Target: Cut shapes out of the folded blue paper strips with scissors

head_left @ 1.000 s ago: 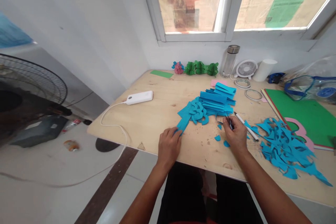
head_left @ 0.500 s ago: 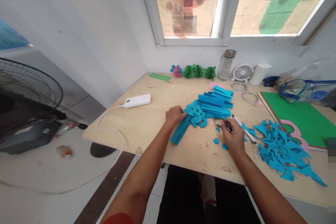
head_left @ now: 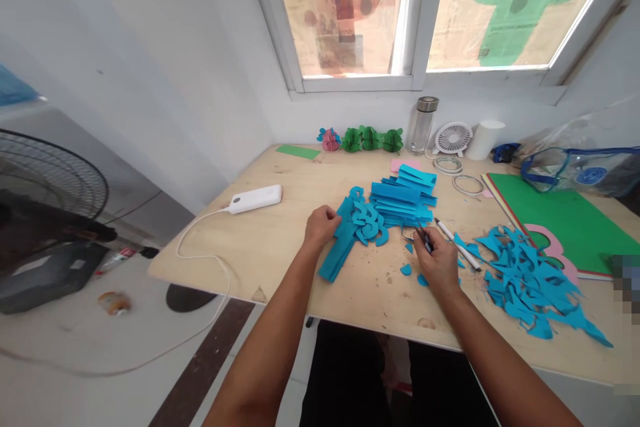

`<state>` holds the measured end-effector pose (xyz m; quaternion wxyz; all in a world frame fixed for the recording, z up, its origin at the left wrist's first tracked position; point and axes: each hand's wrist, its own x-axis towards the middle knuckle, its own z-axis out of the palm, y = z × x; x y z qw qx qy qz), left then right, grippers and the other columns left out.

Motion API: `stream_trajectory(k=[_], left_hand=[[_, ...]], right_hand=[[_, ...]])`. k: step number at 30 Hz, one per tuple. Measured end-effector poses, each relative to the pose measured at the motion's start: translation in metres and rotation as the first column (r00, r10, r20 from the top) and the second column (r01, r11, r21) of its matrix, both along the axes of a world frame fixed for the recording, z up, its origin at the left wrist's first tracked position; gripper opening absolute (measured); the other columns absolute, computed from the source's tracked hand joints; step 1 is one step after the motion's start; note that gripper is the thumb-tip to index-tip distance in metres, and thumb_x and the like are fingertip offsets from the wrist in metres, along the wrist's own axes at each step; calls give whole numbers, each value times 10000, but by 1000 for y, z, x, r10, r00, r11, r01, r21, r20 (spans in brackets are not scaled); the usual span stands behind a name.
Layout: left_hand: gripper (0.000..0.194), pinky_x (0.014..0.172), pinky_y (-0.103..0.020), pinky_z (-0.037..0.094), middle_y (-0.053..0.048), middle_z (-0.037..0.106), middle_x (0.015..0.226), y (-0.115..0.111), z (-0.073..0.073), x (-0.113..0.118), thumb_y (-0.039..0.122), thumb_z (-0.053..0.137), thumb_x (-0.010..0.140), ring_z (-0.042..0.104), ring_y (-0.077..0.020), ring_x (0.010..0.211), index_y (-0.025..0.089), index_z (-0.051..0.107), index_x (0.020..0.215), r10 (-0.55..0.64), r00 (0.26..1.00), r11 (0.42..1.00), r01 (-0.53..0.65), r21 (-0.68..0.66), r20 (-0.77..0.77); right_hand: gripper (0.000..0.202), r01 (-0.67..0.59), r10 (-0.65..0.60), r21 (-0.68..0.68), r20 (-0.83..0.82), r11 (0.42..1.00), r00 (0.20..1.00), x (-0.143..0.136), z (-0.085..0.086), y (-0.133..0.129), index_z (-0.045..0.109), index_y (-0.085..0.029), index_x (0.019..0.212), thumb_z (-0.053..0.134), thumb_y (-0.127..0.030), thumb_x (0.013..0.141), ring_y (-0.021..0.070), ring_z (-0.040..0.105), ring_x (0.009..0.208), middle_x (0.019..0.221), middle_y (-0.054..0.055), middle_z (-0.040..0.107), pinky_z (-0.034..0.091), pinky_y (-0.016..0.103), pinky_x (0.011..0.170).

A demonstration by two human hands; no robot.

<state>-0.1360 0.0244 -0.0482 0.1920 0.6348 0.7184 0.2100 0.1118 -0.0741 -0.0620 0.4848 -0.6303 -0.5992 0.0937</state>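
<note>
My left hand is closed, with thumb and fingertips pinched at the left edge of the blue paper. A folded blue paper strip slants toward the table's front edge below it. Curled blue paper cutouts lie piled just right of these fingers. My right hand is closed around dark-handled scissors, partly hidden by the fingers and resting low over the table. Beyond it lies a stack of folded blue paper strips. A few small blue scraps lie beside the right hand.
A white marker and a heap of blue offcuts lie to the right, near green sheets. A white power bank with its cable is at left. Paper ornaments, a glass bottle and a small fan line the back.
The view has shifted slightly to the right. Near my left fingers, the paper sits a little differently, with more of an upper edge showing. My right hand stays about where it was.
</note>
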Motion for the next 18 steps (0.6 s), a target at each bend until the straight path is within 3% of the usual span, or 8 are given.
stream_trajectory(k=[10, 14, 18], left_hand=[[62, 631, -263, 420, -55, 681, 705, 2, 7, -15, 217, 594, 687, 623, -203, 755, 175, 631, 660, 69, 990, 997, -73, 27, 120], [88, 614, -280, 404, -53, 656, 649, -8, 14, -28, 248, 614, 657, 612, -224, 735, 189, 599, 592, 118, 979, 990, -130, 61, 165], [97, 603, -271, 404, -34, 635, 671, -27, 18, -37, 255, 586, 686, 583, -185, 688, 188, 577, 617, 170, 953, 971, -205, 121, 250]], right_hand=[[276, 8, -9, 17, 12, 1000, 1000, 0, 1, 0, 601, -182, 730, 519, -426, 829, 147, 429, 479, 508, -18, 470, 318, 252, 491], [275, 5, -6, 20, 6, 1000, 1000, 0, 2, 0, 608, -179, 747, 516, -423, 833, 146, 427, 477, 513, -17, 476, 319, 250, 491], [268, 5, -5, 14, 0, 1000, 1000, 0, 3, 0, 602, -182, 742, 513, -417, 835, 150, 446, 493, 525, -13, 484, 327, 252, 500]])
